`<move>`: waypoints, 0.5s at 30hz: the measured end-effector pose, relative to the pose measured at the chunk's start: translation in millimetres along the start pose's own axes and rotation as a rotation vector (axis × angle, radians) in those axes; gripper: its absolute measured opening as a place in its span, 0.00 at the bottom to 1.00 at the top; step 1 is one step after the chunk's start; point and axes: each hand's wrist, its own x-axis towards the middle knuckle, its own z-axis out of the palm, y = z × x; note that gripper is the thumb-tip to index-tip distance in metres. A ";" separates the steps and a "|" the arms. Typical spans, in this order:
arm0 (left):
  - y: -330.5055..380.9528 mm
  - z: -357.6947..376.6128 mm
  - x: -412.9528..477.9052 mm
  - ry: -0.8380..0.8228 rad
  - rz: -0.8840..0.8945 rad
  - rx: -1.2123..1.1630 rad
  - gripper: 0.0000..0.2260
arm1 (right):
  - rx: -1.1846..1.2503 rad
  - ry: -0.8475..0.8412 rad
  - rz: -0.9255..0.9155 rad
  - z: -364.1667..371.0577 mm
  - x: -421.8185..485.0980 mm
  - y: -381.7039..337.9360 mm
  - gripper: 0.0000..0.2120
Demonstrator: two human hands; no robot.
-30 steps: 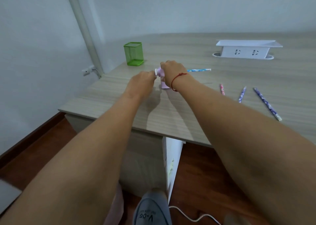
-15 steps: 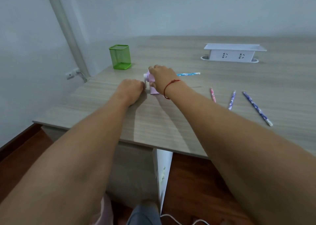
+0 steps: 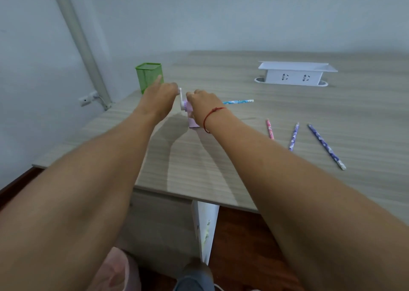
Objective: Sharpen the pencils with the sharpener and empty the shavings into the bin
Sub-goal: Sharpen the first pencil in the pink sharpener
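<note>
A small pink crank sharpener (image 3: 192, 120) stands on the wooden desk (image 3: 221, 158). My right hand (image 3: 204, 101) grips its body from above. A light-blue patterned pencil (image 3: 238, 101) sticks out of it to the right. My left hand (image 3: 161, 96) holds the white crank handle (image 3: 181, 98) on the sharpener's left side, one finger stretched toward the green cup. Three more pencils lie to the right: a pink one (image 3: 270, 128), a purple one (image 3: 293, 136) and a long dark-blue one (image 3: 326, 148).
A green mesh pencil cup (image 3: 148, 76) stands at the desk's back left. A white socket box (image 3: 294, 74) sits at the back right. A pink-lined bin (image 3: 119, 270) is on the floor below the desk edge, beside my shoe (image 3: 194, 277).
My left hand has risen from low beside the sharpener to the top of the crank's turn. My right hand stays on the sharpener's body. The pencils have not moved.
</note>
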 end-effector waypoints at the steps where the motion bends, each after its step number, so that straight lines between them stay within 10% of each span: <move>1: 3.1 -5.3 -3.7 0.028 -0.025 -0.015 0.12 | -0.004 -0.011 0.001 -1.4 -0.3 -1.1 0.17; 15: 29.4 -0.3 -63.9 -0.158 -0.021 -0.018 0.11 | -0.004 0.044 -0.075 -9.6 -9.1 2.3 0.17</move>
